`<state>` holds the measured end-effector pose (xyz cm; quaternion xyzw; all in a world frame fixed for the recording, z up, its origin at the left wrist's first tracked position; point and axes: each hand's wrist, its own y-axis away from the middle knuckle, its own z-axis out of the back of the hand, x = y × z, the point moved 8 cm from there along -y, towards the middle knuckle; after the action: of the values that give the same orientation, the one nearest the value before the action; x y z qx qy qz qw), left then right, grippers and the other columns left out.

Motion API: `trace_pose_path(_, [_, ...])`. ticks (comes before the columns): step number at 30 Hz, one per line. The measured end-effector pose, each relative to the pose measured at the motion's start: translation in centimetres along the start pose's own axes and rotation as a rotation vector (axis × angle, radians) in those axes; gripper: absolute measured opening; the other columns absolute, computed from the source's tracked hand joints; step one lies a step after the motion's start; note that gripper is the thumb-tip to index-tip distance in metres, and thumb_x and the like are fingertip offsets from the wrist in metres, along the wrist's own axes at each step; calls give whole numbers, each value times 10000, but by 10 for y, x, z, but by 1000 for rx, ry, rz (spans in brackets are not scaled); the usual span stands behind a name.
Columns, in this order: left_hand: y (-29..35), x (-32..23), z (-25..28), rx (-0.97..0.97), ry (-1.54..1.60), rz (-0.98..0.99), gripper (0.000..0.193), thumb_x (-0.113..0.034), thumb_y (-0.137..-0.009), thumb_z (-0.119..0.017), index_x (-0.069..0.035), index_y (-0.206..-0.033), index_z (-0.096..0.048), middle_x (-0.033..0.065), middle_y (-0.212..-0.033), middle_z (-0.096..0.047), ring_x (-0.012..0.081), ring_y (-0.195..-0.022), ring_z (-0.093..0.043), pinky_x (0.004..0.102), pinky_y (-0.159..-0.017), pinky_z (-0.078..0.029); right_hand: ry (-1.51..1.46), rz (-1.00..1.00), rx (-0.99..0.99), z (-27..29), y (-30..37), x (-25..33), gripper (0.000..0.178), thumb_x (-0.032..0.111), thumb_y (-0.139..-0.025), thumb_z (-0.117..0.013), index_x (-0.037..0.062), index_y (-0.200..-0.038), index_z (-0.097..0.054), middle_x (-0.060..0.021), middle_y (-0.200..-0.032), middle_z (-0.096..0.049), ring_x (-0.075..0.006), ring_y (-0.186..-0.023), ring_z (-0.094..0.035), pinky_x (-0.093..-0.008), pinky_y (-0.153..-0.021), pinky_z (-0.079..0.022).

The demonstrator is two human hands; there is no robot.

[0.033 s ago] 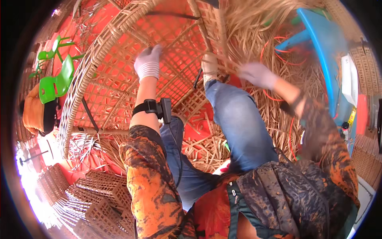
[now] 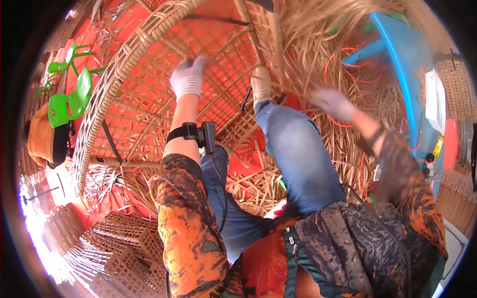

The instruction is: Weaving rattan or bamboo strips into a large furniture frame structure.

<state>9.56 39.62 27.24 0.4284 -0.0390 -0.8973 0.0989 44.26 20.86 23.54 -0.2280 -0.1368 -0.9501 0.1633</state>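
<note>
A large curved wicker frame (image 2: 117, 84) with an open lattice and a thick wrapped rim fills the upper left. My left hand (image 2: 189, 77), in a pale glove, is closed on its weave, with the fingertips partly hidden. Right of the frame, my gloved right hand (image 2: 334, 103) is blurred by motion. Its fingers look closed on a thin rattan strip (image 2: 297, 85), which runs smeared toward the frame's edge. My shoe (image 2: 261, 82) rests against the lower part of the frame.
Loose rattan strips (image 2: 313, 54) lie heaped at the upper right. Beyond them stands a blue plastic piece of furniture (image 2: 400, 69), beside a white box (image 2: 435, 102). Green chairs (image 2: 72, 104) and an orange-and-black bag (image 2: 42, 136) are at left. Woven baskets (image 2: 124, 233) sit at lower left.
My right hand has moved right and slightly toward me, away from the frame. My left hand has shifted very slightly right with its grip kept.
</note>
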Motion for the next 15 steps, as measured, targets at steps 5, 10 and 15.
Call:
trace_pose_path(5, [-2,-10,-11,-141,-435,105,609,-531,-733,-660,-43,-1096,-645,169,-1017,-677,298,-971,-638,373,-921,-473,-150,-608,387,-100,190,-68,326,273,-890,-542,100,-1159,-605,-164,-1028,-647,-322,-965,-614,-400,-844,-481])
trace_pose_path(10, [21,-1,0,-239,-527,57,387,-378,-819,-577,-119,-1093,-665,172,-1101,-638,358,-1095,-552,417,-945,-447,-34,-874,971,-172,283,-55,379,299,-955,-429,123,-1265,-558,-146,-1127,-641,-343,-1036,-600,-413,-926,-459])
trace_pose_path(15, [-1,48,8,-42,-272,-14,280,-235,-843,-533,-163,-1065,-687,166,-1051,-659,318,-1023,-607,398,-889,-476,331,-626,1173,-151,287,-74,448,186,-869,-499,162,-1315,-516,-147,-1240,-582,-343,-1104,-574,-434,-936,-458])
